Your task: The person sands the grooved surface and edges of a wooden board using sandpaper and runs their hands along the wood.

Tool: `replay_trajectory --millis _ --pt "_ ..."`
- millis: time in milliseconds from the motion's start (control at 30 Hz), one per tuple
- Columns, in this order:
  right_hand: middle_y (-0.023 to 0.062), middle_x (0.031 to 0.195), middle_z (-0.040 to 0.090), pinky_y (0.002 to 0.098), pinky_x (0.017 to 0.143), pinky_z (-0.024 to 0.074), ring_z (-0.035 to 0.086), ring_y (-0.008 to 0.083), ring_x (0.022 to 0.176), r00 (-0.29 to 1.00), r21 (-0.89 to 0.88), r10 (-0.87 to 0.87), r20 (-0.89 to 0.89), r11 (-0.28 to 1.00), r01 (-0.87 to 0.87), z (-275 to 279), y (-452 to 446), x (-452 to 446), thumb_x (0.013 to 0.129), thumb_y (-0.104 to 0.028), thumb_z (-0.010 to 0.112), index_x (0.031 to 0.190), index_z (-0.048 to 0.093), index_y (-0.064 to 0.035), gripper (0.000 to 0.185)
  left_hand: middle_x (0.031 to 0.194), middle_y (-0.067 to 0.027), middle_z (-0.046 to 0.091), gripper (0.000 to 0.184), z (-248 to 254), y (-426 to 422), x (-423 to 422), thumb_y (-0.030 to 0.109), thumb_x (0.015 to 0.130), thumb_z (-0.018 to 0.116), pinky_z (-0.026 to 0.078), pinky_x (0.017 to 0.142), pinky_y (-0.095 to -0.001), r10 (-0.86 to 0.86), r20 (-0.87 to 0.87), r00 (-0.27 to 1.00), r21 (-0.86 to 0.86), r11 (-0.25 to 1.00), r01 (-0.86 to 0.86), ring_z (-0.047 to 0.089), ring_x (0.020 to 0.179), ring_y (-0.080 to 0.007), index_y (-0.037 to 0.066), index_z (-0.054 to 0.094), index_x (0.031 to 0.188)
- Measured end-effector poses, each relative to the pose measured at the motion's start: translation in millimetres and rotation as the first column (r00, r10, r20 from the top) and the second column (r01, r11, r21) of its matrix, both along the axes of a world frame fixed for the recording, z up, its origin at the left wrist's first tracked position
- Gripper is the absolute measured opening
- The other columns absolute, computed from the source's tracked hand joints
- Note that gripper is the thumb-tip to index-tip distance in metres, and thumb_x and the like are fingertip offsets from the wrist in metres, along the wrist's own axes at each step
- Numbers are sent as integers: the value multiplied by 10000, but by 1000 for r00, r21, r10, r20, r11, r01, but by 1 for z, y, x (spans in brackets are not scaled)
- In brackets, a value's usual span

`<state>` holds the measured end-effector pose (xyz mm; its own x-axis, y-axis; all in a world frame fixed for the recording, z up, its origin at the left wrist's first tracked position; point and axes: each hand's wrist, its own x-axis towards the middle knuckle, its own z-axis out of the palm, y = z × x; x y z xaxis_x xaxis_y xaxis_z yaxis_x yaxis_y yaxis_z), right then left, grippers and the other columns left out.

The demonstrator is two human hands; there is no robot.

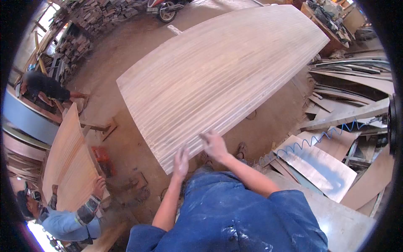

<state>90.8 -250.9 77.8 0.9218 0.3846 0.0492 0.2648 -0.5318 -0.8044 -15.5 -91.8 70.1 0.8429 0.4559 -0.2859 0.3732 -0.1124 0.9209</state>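
Observation:
A large pale wooden panel with fine ridges along its length fills the upper middle of the view. My left hand lies at the panel's near edge, close to its lower left corner, fingers stretched out. To the right of it, my right hand touches the same edge, its fingers over the rim and slightly blurred. Neither hand is closed round anything that I can make out. The panel's underside is hidden.
At the lower left a person holds a curved wooden board. Another person bends over farther back. A coiled blue hose crosses stacked sheets on the right. A motorcycle stands at the back.

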Motion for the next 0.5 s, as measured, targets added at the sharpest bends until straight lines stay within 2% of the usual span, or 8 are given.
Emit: replay_trajectory --millis 33,167,233,267,300,367,467,500 --pt "247 1057 631 477 884 515 625 434 975 998 -33 64 15 997 -64 -10 19 -9 859 -91 616 1147 689 -21 305 1202 -201 671 471 9 -15 19 321 984 617 453 1017 -368 102 24 995 -276 957 -91 615 1153 -255 -23 603 1306" --pt "253 1257 623 436 1016 473 599 429 1164 978 33 201 -61 979 -199 5 27 -39 857 -131 635 1324 557 16 495 1178 -169 677 426 -19 -11 57 306 963 636 506 924 -390 131 -68 989 -243 959 -144 653 1041 -216 -17 655 1241" --pt "227 1301 632 397 1022 478 622 343 1197 929 136 185 -319 980 -148 17 -4 -44 865 -173 671 1328 579 1 504 1298 -163 639 462 -34 2 67 373 954 629 523 869 -383 -167 -154 974 -172 975 140 663 1007 -232 -14 684 1200" --pt "225 1283 641 401 1025 475 624 340 1192 928 72 88 -362 995 -67 24 -24 -49 874 -228 671 1322 597 -16 500 1210 -168 651 280 -56 -1 75 242 914 642 538 720 -437 -195 -109 975 152 966 210 697 814 -287 24 727 1067" --pt "223 1264 651 406 1029 472 625 337 1188 918 5 -15 -397 1000 18 27 -48 -56 884 -284 671 1315 614 -34 501 1210 -168 651 280 -55 -7 84 242 914 642 538 720 -437 -220 -109 969 150 960 235 697 814 -287 24 727 1067" --pt "199 1248 672 391 1006 494 651 316 1158 905 -145 -242 -349 968 202 10 -100 -76 889 -255 667 1249 657 -32 424 1076 -170 642 202 -48 -20 100 205 908 629 541 713 -460 -366 -55 929 600 731 324 674 828 -334 47 721 994" --pt "180 1108 726 365 921 531 703 289 1029 792 -288 -529 -304 844 453 -7 -167 -122 883 -204 673 1181 691 -22 350 993 -141 619 152 -74 -33 132 181 911 612 547 738 -465 -510 -110 853 793 472 385 659 888 -328 61 701 940" --pt "171 1059 740 359 893 539 714 282 987 736 -326 -609 -295 788 522 -15 -186 -140 878 -190 676 1153 702 -17 326 993 -141 619 152 -78 -34 133 181 911 612 547 738 -465 -516 -106 850 789 477 388 659 888 -328 61 701 940"
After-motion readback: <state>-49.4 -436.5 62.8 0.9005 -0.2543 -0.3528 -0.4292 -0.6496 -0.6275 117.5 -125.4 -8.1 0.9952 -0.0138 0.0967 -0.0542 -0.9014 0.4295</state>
